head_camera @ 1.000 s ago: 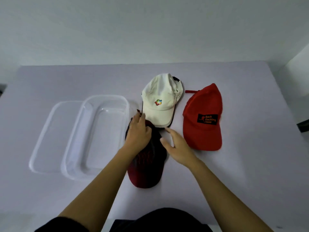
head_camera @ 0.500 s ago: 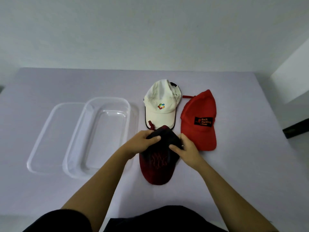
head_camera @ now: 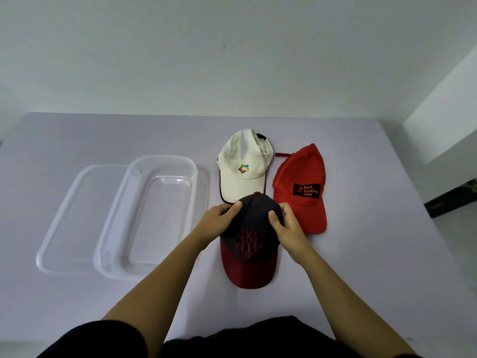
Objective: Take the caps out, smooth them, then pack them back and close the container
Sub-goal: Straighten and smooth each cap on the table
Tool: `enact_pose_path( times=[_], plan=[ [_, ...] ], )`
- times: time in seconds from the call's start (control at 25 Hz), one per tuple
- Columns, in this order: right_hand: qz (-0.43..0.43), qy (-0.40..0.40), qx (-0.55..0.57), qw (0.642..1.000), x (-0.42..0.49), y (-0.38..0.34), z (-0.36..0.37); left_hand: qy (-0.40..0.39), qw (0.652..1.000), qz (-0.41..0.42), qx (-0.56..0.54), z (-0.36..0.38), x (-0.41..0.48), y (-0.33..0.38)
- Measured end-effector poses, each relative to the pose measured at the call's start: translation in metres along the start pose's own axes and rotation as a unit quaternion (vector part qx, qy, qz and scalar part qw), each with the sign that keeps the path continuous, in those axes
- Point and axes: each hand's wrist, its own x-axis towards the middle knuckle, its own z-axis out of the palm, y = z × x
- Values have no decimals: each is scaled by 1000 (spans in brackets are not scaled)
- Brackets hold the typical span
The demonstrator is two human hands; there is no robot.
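Now dark cap crown between both hands' fingers.

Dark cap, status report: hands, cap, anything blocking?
Both hands, left and right, grip the dark cap by its crown, on the table. White cap and red cap lie behind. Container open, empty; nothing blocking.

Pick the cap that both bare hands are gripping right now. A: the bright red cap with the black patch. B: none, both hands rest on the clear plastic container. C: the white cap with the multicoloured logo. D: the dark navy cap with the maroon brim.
D: the left hand and right hand pinch the crown of the dark navy cap with the maroon brim from either side.
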Motion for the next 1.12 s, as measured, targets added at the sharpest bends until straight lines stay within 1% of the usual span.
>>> enact_pose_path(
  times=[0.04, 0.08, 0.12, 0.2, 0.28, 0.36, 0.48, 0.52, 0.68, 0.72, 0.8, 0.88, 0.96, 1.04, 1.12],
  plan=[
    [-4, 6, 1, 1000, 0, 3, 0, -27, 1000, -1, -2, 1, 0, 1],
    [-8, 2, 3, 1000, 0, 6, 0, -36, 999, 8, -10, 3, 0, 3],
    [-9, -7, 7, 1000, 0, 7, -1, -25, 999, 22, -19, 4, 0, 5],
    [0, -34, -13, 999, 0, 5, -7, 31, 998, 39, -35, 6, 1, 8],
    [10, -44, -104, 994, 3, 4, -18, 80, 996, 37, -8, 6, 4, 3],
    [24, -22, -199, 979, 7, 8, -28, 102, 993, 36, 51, 7, 4, -1],
    [40, -12, -296, 954, 13, 17, -36, 66, 995, 10, 72, 3, 6, -4],
    [44, -14, -302, 952, 13, 17, -37, 46, 995, 2, 83, -2, 7, -5],
    [70, -41, -224, 971, 13, 11, -42, -1, 980, -17, 198, -19, 12, -11],
    [80, -50, -217, 972, 14, 13, -41, -22, 980, -23, 195, -18, 11, -11],
    [96, -52, -178, 978, 16, 16, -35, -52, 989, -32, 135, -12, 10, -10],
    [98, -15, -141, 985, 18, 17, -36, -24, 996, -44, 79, -10, 8, -8],
    [95, 21, -169, 981, 20, 18, -43, 9, 995, -46, 94, -14, 9, -5],
    [98, 29, -198, 975, 21, 19, -45, 17, 992, -41, 115, -14, 10, -1],
    [97, 14, -181, 979, 23, 15, -42, 3, 997, -49, 53, -11, 11, 2]
  ],
)
